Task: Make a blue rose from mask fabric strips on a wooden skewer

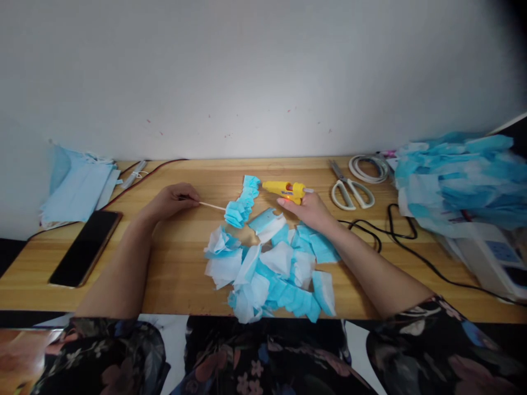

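Observation:
My left hand (177,198) pinches the end of a thin wooden stick (212,206). At the stick's other end is a pleated blue strip (242,204) of mask-like fabric, bunched at the bottom and stretching up to the right. My right hand (307,211) is wrapped round a yellow hot glue gun (284,190) with a glowing red light. Its nozzle points left, close to the strip's upper end; whether they touch I cannot tell. Below both hands lies a loose heap of blue and white fabric pieces (272,274).
Left are a stack of blue face masks (78,184) and a black phone (86,248). Scissors (349,189) and a coiled white cable (369,168) lie at the back right, near a big blue fabric pile (461,175). A black cord (428,267) crosses the wooden table (177,274).

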Available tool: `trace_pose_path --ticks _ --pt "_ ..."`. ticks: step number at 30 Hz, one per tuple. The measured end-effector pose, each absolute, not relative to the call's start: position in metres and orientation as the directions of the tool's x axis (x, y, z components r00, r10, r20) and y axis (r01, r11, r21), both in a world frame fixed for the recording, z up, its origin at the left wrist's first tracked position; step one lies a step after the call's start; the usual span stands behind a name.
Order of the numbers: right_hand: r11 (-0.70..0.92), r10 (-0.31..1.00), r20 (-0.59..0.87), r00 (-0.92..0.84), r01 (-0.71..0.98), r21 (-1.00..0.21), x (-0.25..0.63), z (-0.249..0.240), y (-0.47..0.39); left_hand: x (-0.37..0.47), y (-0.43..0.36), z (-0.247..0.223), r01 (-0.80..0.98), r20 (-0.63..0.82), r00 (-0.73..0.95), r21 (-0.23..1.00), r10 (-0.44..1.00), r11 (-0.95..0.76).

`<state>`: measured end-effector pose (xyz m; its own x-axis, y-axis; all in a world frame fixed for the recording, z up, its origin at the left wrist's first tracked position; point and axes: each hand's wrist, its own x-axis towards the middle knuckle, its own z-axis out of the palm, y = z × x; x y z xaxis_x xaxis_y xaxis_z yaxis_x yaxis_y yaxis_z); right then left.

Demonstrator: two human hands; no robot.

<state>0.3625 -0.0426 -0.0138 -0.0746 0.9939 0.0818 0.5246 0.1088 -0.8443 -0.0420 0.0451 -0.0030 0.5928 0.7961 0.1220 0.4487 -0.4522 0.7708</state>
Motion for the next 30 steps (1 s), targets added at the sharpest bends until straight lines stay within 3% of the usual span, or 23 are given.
trace_pose_path --ticks 30 --pt "0.137 0.990 0.127 -0.055 0.503 -0.853 0.3608 -0.0120 -0.0428 -0.0439 0.0468 -0.0065 0.455 0.109 0.590 0.774 0.800 -0.441"
